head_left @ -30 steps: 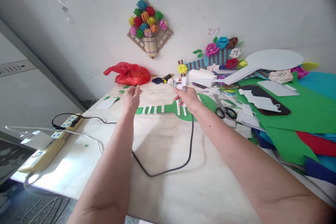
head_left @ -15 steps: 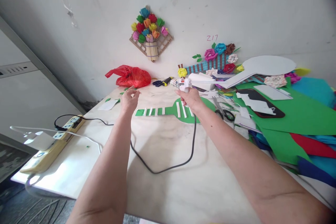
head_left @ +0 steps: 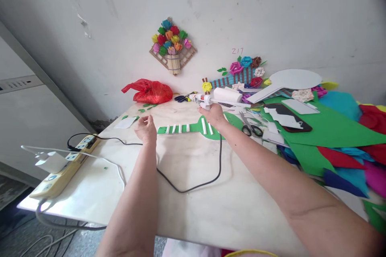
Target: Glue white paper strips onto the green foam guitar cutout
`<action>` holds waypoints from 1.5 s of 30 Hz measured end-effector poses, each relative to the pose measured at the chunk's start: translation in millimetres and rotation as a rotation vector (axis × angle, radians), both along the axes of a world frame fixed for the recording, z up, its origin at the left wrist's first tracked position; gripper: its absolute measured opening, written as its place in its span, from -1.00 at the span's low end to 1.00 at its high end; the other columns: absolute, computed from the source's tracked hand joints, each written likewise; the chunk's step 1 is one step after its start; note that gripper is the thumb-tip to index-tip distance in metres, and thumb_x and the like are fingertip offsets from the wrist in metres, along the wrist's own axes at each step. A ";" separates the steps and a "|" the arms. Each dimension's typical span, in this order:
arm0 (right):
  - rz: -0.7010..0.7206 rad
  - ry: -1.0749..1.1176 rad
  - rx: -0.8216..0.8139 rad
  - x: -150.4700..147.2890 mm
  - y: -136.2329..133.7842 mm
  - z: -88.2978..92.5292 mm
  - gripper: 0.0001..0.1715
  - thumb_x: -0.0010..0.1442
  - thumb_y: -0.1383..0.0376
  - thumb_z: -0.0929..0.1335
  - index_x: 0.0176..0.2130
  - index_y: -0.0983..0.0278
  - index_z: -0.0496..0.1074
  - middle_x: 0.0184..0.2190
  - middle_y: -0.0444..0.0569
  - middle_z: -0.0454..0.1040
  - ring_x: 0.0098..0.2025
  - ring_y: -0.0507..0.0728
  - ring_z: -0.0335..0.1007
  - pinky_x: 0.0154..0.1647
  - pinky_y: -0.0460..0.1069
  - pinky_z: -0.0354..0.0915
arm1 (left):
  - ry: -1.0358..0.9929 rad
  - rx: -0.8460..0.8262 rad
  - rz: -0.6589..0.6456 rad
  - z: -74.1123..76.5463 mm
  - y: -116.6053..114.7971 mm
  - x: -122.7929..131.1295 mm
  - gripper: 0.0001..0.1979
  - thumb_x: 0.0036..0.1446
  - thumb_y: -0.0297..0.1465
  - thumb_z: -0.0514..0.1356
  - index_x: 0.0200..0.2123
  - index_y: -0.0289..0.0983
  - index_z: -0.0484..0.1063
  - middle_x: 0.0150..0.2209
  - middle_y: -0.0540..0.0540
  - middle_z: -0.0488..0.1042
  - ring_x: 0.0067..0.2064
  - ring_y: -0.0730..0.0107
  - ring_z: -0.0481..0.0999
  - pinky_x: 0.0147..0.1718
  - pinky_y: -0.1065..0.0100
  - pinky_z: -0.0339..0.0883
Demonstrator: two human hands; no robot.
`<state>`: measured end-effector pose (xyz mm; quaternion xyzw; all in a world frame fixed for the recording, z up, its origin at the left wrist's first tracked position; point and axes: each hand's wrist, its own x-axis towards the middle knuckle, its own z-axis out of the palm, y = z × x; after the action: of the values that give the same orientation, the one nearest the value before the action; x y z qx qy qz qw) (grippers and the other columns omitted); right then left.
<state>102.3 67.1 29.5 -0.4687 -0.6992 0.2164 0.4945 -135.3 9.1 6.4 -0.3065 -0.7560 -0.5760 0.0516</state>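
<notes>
My right hand [head_left: 213, 115] is wrapped round a white glue gun [head_left: 205, 100] whose patterned front end points left. Its black cord [head_left: 193, 189] loops down over the table. Below the gun lies a green guitar-shaped cutout [head_left: 194, 127] with several white strips across its neck and body; my right hand hides part of the body. To the left of the neck, my left hand [head_left: 146, 129] is held above the table with its fingers curled together. Whatever may be between them is too small to make out. Small green leaf pieces [head_left: 147, 106] and a white paper piece [head_left: 125, 123] lie near it.
A yellow power strip [head_left: 64, 166] with plugs sits at the left edge. Behind are a red plastic bag [head_left: 152, 91] and a paper roll [head_left: 226, 94]. At right lie scissors [head_left: 252, 129], a dark phone-shaped slab [head_left: 297, 122] and green sheets [head_left: 334, 128].
My left hand has drawn back toward me, away from the leaf pieces by the red bag. My right hand still holds the glue gun. The whole view has shifted slightly.
</notes>
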 end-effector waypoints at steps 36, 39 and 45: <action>0.568 -0.880 0.477 3.2 -70.5 -39.7 -0.71 -0.01 0.30 0.29 -0.23 0.31 0.42 -0.35 0.04 0.49 -0.28 0.16 0.39 -0.27 -0.02 0.18 | 0.156 -0.376 -0.219 -16.2 -9.3 -24.9 -0.65 -0.11 -0.15 0.14 -0.34 -0.24 0.53 -0.38 -0.12 0.53 -0.31 0.23 0.47 -0.37 0.32 0.24; 0.587 -0.907 0.485 3.4 -68.6 -40.6 -0.67 -0.02 0.33 0.27 -0.20 0.31 0.41 -0.34 0.04 0.48 -0.29 0.15 0.37 -0.27 0.00 0.17 | 0.194 -0.411 -0.257 -12.4 -8.9 -17.5 -0.67 -0.08 -0.16 0.13 -0.33 -0.22 0.54 -0.36 -0.13 0.54 -0.28 0.20 0.47 -0.34 0.31 0.25; 0.602 -1.046 0.448 4.1 -73.1 -27.4 -0.57 0.02 0.34 0.24 -0.08 0.31 0.39 -0.21 0.10 0.41 -0.20 0.18 0.29 -0.26 0.02 0.18 | 0.304 -0.551 -0.260 -4.2 -8.6 -1.0 -0.73 -0.08 -0.16 0.17 -0.41 -0.20 0.53 -0.37 -0.15 0.56 -0.17 0.14 0.45 -0.12 0.20 0.16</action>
<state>106.4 -6.0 2.1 -0.1810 -0.9772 -0.0630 0.0917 -136.3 0.5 2.2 -0.4852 -0.8215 -0.2995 0.0048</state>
